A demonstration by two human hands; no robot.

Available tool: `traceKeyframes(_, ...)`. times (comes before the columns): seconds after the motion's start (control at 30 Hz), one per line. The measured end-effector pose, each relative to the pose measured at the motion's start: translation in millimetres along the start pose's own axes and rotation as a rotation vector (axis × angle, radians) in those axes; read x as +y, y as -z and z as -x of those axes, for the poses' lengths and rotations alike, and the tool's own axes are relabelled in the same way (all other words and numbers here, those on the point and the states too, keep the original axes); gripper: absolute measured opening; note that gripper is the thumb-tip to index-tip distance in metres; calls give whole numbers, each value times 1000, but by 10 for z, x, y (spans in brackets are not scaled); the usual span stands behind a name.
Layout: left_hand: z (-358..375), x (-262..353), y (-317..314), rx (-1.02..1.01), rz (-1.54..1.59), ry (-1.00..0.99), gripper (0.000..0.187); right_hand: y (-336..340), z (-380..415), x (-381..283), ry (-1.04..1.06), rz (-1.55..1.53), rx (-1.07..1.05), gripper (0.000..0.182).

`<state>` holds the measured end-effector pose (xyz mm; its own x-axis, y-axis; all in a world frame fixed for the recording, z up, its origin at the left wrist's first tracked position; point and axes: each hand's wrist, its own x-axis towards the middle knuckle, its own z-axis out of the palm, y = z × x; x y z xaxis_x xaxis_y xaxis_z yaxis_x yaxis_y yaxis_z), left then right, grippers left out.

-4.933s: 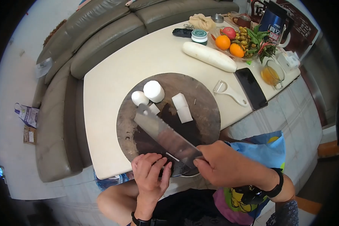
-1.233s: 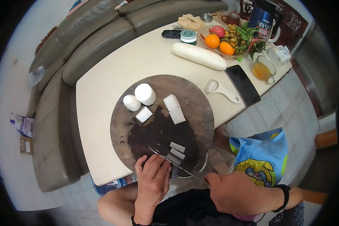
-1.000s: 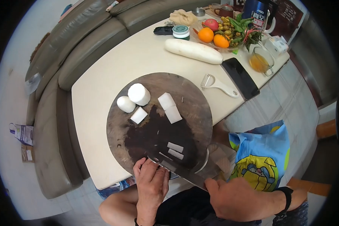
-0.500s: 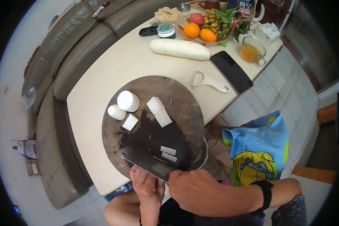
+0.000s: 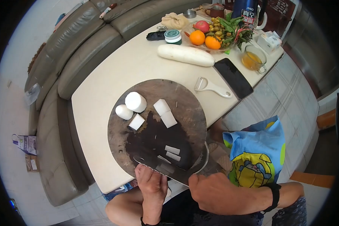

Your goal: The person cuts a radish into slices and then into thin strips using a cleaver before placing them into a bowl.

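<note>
My right hand (image 5: pixel 214 192) is closed round the handle end of a broad knife (image 5: pixel 165 169), whose blade lies over the front of the round cutting board (image 5: pixel 192 113). At the blade's near edge, my left hand (image 5: pixel 151 180) has its fingers bent and pressed together; what they hold, if anything, is hidden. Thin white slices (image 5: pixel 172 155) lie just beyond the blade. Farther back on the board are two touching flat white pieces (image 5: pixel 165 113), a thick round white chunk (image 5: pixel 135 102), a rounded end piece (image 5: pixel 124 112) and a small white block (image 5: pixel 136 122).
Behind the board lie a whole white radish (image 5: pixel 185 55), a peeler (image 5: pixel 213 88) and a black phone (image 5: pixel 233 78). A fruit bowl (image 5: pixel 205 48), a glass cup of yellow liquid (image 5: pixel 252 61) and a green-white jar (image 5: pixel 173 37) stand farther back. A blue cloth (image 5: pixel 252 150) hangs at the right.
The view has shifted a little. My right hand and the knife have moved slightly right relative to the board, and another thin slice shows more clearly beside the blade.
</note>
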<state>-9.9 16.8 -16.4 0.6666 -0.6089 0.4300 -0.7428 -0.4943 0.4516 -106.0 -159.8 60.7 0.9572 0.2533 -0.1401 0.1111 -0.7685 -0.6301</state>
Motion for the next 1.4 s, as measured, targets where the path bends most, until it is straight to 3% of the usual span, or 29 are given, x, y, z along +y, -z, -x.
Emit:
traceKeyframes(0.2, 6, 0, -36, 24, -11, -6, 21, -51, -107, -54, 20, 13, 39, 20)
traceKeyframes(0.3, -8, 6, 24, -36, 27, 6, 22, -126, -318, -11, 41, -70, 154, 20)
traceKeyframes(0.57, -82, 82, 1, 44, 25, 53, 16, -53, -277, 74, -140, -128, 46, 12)
traceKeyframes(1.0, -20, 14, -23, 46, 36, 41, 19, 55, -150, -3, -107, -113, -91, 11)
traceKeyframes(1.17, -20, 27, -23, 51, 47, 41, 19, -44, -412, 3, -6, -126, 62, 10)
traceKeyframes(1.27, -46, 40, -12, 57, 60, 34, 18, -181, -429, 85, -47, -137, 155, 16)
traceKeyframes(1.4, -75, 63, -11, 64, 60, 35, 16, -86, -325, 104, -117, -159, 89, 15)
